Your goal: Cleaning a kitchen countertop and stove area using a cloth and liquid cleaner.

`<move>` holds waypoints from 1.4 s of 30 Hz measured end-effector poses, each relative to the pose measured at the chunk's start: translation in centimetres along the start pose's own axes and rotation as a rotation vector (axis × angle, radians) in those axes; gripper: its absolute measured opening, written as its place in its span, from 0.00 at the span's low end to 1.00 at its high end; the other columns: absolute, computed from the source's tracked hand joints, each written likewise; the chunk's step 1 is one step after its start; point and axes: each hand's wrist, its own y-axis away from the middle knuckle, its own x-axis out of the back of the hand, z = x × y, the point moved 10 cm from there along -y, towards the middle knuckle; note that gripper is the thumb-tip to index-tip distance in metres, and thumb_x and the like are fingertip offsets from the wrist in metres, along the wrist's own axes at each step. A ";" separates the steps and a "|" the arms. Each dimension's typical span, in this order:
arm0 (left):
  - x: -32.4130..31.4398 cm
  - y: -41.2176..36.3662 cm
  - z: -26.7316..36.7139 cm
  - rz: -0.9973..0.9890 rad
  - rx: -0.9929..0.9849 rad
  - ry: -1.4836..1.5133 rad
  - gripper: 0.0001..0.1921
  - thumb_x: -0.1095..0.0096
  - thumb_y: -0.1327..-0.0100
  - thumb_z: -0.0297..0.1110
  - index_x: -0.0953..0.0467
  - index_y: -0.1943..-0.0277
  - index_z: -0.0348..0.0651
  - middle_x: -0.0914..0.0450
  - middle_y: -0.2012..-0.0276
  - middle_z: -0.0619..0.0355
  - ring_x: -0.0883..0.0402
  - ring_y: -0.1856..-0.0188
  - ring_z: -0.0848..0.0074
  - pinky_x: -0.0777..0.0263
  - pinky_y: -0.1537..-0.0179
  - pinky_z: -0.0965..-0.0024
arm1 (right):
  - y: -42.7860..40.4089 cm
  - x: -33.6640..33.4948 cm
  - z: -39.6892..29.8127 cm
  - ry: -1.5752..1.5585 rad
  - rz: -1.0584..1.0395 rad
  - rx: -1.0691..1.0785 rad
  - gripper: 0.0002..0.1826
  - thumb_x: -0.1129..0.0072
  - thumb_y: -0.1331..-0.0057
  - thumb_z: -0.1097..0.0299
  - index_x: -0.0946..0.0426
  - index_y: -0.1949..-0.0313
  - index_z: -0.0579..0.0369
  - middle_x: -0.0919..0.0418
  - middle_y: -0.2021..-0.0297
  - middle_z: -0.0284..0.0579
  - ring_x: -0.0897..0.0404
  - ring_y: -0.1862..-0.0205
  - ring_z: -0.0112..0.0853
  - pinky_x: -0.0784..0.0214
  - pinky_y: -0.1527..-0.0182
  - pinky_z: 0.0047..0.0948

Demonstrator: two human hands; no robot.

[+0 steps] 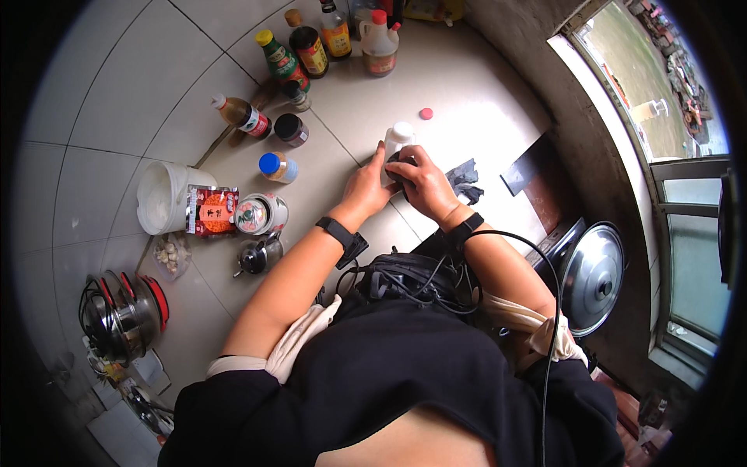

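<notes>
A translucent white plastic bottle with a white cap is between my hands above the tiled counter. My left hand grips its left side, the thumb pointing up along it. My right hand holds a dark cloth against the bottle's right and front side; the fingers hide part of both. A small red cap lies on the counter beyond the bottle. Crumpled dark grey material, a cloth or a bag, rests just right of my right hand.
Sauce bottles and a red-capped jug stand along the back. Leftward are a blue-capped jar, a floral lidded pot, a small metal teapot and a white bucket. A metal lid stands right.
</notes>
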 end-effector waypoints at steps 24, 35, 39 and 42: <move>-1.6 -0.7 -0.9 0.055 -0.015 0.074 0.60 0.07 0.32 0.49 0.39 0.05 0.42 0.07 0.36 0.30 0.07 0.33 0.38 0.13 0.31 0.46 | -4.3 9.0 3.0 0.009 0.256 -0.117 0.23 0.24 0.28 0.82 0.06 0.36 0.50 0.13 0.40 0.54 0.10 0.38 0.56 0.14 0.34 0.49; -0.7 -1.7 4.5 0.010 0.057 -0.023 0.51 0.06 0.36 0.46 0.33 0.17 0.40 0.06 0.36 0.34 0.07 0.33 0.38 0.13 0.32 0.41 | -7.5 5.4 4.6 0.123 0.042 -0.023 0.25 0.26 0.23 0.71 0.12 0.27 0.53 0.16 0.27 0.59 0.15 0.27 0.61 0.19 0.24 0.54; -0.7 -0.6 2.7 -0.019 0.102 -0.020 0.52 0.06 0.35 0.45 0.34 0.16 0.38 0.07 0.34 0.34 0.08 0.31 0.39 0.14 0.30 0.42 | -9.1 3.0 6.9 0.023 0.026 -0.332 0.18 0.31 0.18 0.61 0.07 0.36 0.54 0.07 0.39 0.57 0.11 0.33 0.64 0.18 0.26 0.50; -1.2 -1.2 2.9 0.014 0.054 0.032 0.54 0.04 0.38 0.46 0.32 0.15 0.39 0.07 0.34 0.32 0.08 0.32 0.36 0.14 0.30 0.42 | -10.3 3.5 9.1 -0.023 -0.025 -0.321 0.20 0.36 0.13 0.55 0.07 0.42 0.60 0.06 0.50 0.54 0.08 0.47 0.50 0.16 0.37 0.46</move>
